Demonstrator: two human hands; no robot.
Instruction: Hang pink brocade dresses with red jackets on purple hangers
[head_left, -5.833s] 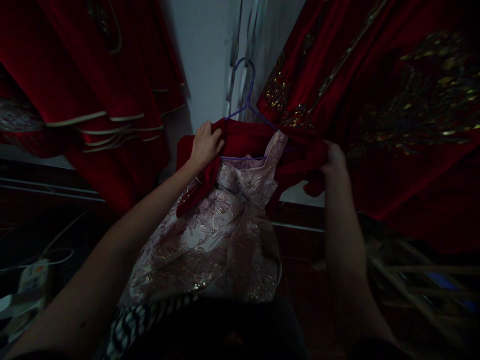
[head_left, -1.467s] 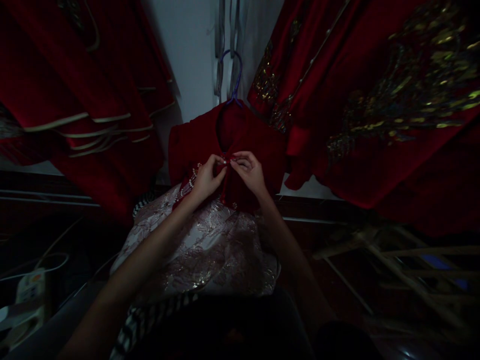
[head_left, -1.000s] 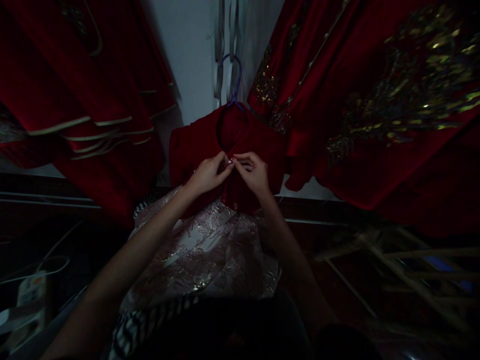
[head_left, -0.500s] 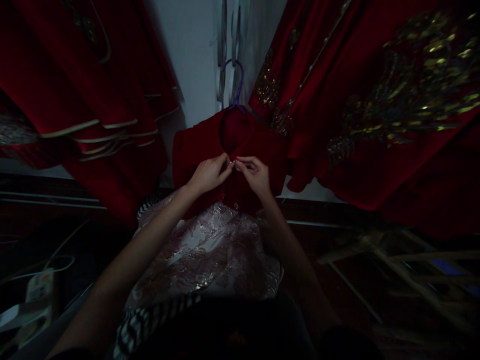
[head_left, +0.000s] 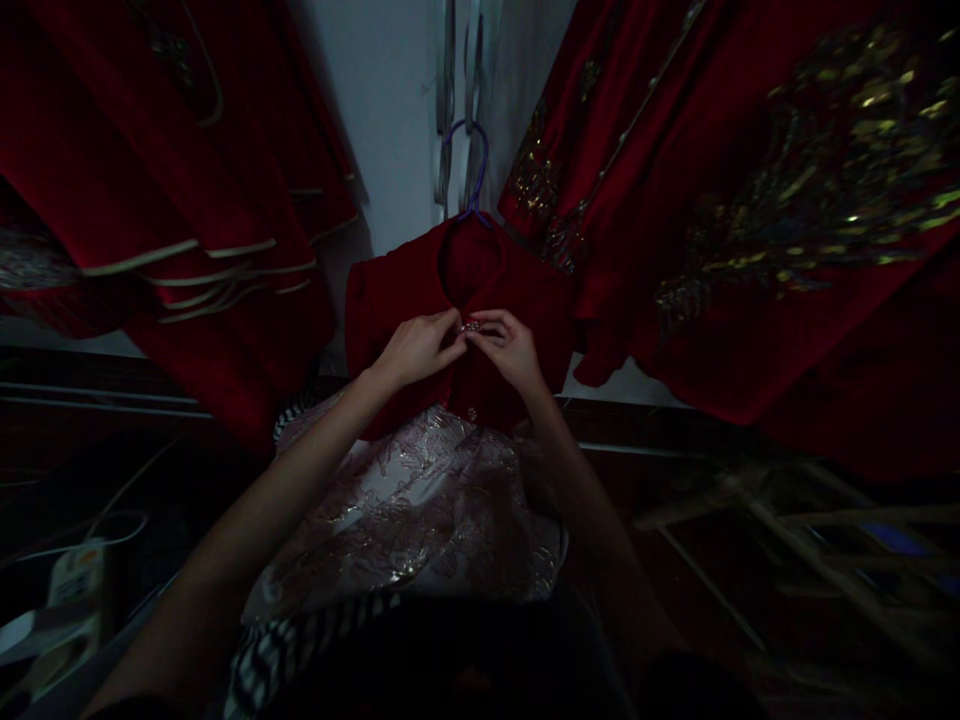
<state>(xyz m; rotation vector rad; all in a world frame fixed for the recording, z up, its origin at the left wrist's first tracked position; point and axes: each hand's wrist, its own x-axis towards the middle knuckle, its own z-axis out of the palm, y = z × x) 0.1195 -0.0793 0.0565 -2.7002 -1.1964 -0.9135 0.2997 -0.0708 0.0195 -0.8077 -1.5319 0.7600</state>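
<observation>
A short red jacket [head_left: 397, 275] hangs on a purple hanger [head_left: 478, 180] in front of me. At its front opening, below the neckline, my left hand [head_left: 420, 347] pinches the fabric edge. My right hand [head_left: 511, 345] has its thumb and fingers closed around a small shiny button [head_left: 471, 326] at the same spot, close to the left fingertips. Lower on the jacket front shows another sparkling button [head_left: 472, 413]. Beneath the jacket spreads a pale pink brocade skirt [head_left: 397, 500] with metallic shine.
Red garments with pale trim [head_left: 225, 200] hang at left. Red garments with gold sequins [head_left: 847, 170] hang at right. A metal strip rack [head_left: 444, 80] holds the hanger. A white power strip [head_left: 79, 590] lies lower left, and a wooden frame [head_left: 810, 560] lower right.
The right fingers have shifted slightly, and the shiny button between the hands shows more plainly now. Both hands stay at the same place on the jacket.
</observation>
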